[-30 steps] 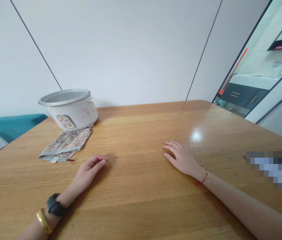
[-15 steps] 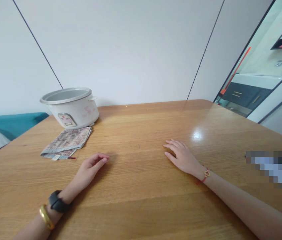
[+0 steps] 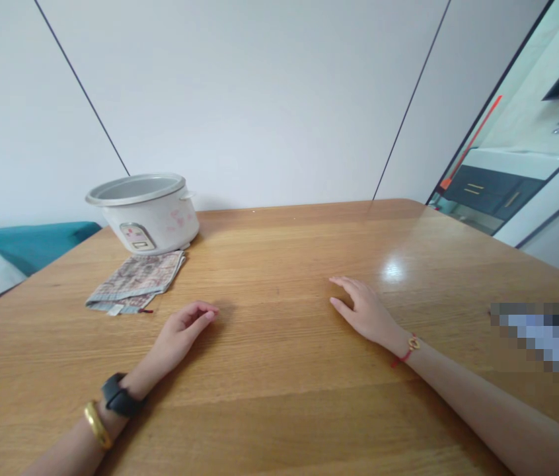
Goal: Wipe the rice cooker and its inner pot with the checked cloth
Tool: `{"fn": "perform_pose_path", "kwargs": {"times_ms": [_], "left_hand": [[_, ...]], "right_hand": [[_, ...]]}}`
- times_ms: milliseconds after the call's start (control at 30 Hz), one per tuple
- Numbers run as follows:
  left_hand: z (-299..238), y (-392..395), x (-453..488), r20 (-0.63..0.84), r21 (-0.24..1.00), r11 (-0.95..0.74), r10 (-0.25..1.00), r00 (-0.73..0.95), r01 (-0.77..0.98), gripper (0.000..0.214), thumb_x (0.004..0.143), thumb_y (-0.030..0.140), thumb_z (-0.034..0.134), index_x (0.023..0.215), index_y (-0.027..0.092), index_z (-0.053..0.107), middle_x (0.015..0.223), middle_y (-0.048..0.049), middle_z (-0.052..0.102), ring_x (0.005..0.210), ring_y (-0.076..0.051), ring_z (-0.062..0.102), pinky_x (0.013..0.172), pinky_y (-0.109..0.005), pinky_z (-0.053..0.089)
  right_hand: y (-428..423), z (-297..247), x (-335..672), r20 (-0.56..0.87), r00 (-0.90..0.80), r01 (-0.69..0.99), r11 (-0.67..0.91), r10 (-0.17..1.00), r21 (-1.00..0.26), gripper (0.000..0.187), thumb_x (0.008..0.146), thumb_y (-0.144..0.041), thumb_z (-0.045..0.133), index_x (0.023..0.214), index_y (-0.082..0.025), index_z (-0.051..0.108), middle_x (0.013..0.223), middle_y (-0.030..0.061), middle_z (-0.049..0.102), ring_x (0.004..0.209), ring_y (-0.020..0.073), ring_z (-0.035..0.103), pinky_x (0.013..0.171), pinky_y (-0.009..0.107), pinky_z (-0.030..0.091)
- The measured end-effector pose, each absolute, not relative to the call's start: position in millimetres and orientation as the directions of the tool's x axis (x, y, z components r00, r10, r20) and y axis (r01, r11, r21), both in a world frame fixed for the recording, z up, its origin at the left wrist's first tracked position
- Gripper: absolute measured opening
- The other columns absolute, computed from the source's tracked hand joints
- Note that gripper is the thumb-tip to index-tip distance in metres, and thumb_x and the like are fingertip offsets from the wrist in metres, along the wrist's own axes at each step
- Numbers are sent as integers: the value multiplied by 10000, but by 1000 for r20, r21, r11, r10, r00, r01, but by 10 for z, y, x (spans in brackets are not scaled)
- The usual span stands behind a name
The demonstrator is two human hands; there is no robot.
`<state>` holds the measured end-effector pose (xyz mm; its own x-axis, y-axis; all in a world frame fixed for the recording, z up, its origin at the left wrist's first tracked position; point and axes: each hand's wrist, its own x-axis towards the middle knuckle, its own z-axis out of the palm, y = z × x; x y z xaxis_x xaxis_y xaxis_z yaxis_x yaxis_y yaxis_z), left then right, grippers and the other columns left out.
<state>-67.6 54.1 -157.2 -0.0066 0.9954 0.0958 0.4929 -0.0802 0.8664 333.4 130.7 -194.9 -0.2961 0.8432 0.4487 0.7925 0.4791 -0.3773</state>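
a folded cloth (image 3: 138, 274) lies on a wooden table (image 3: 279, 370) near a person's left hand (image 3: 180, 336), just apart from fingers curled to the thumb; the right hand (image 3: 369, 314), fingers extended and open, is farther off.

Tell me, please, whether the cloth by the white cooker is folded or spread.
Folded: the cloth lies in layers, with overlapping hems showing along its near side.

Left hand (image 3: 179, 336) loosely curled, right hand (image 3: 367, 314) outstretched, wooden table (image 3: 279, 377), folded cloth (image 3: 139, 276), white cooker (image 3: 163, 223)
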Motion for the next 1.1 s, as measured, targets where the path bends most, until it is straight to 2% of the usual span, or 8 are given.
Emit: {"fn": "perform_pose_path", "kwargs": {"times_ms": [167,267,700,867,933,1000,1067,1100], "left_hand": [[-1596,551,-695,93,864,-86,996,10,496,287,867,465,601,919,195,686,882,-36,700,875,-219,641,842,-319,480],[-1605,548,-705,92,857,-88,996,19,508,284,877,462,595,930,198,687,889,-33,700,883,-216,639,843,-314,475],[-1620,547,-710,123,831,-121,992,33,543,272,892,449,579,917,201,687,878,-29,705,872,-209,649,828,-305,491],[-1593,518,-664,200,802,-189,979,44,567,249,918,410,554,901,198,682,864,-34,708,849,-200,660,799,-301,514],[-1477,407,-540,266,750,-265,960,90,607,216,937,359,537,892,201,677,859,-34,708,830,-188,663,777,-290,519],[-1296,215,-352,333,672,-383,921,203,634,179,953,281,515,903,214,673,859,-32,709,809,-170,665,749,-272,525],[-1102,-29,-150,368,591,-539,842,394,600,196,960,202,481,971,252,669,874,-24,719,805,-160,674,738,-265,538],[-1022,-155,-64,362,543,-612,788,498,575,228,951,194,494,1077,284,661,923,-27,733,839,-175,683,765,-286,550]], "right_hand": [[1353,-1977,3371,462,-143,682,426,875,-594,441,907,-379,532,1315,-212,517,1300,122,632,1230,266,578,1087,497,427],[1366,-1995,3386,453,-118,646,415,884,-641,446,902,-374,544,1316,-214,504,1295,116,635,1233,257,576,1102,496,412],[1351,-1967,3387,469,-197,712,455,861,-535,343,905,-361,531,1207,-212,592,1237,110,666,1163,276,611,1035,499,460],[1336,-1937,3362,466,-222,724,465,857,-510,328,908,-345,523,1195,-209,605,1225,105,675,1147,271,618,1023,497,463],[1341,-1928,3352,461,-235,735,467,856,-491,318,909,-342,520,1182,-209,614,1216,100,681,1141,272,620,1017,504,462],[1353,-1924,3348,455,-240,744,463,858,-481,309,910,-343,517,1168,-210,621,1206,95,686,1139,273,621,1011,509,462],[1367,-1925,3349,454,-238,749,460,859,-477,302,911,-348,511,1155,-214,628,1196,93,691,1138,273,623,1006,512,463],[1372,-1926,3350,454,-240,750,461,858,-474,299,911,-350,510,1150,-217,632,1193,93,693,1136,273,624,1003,512,464]]}}
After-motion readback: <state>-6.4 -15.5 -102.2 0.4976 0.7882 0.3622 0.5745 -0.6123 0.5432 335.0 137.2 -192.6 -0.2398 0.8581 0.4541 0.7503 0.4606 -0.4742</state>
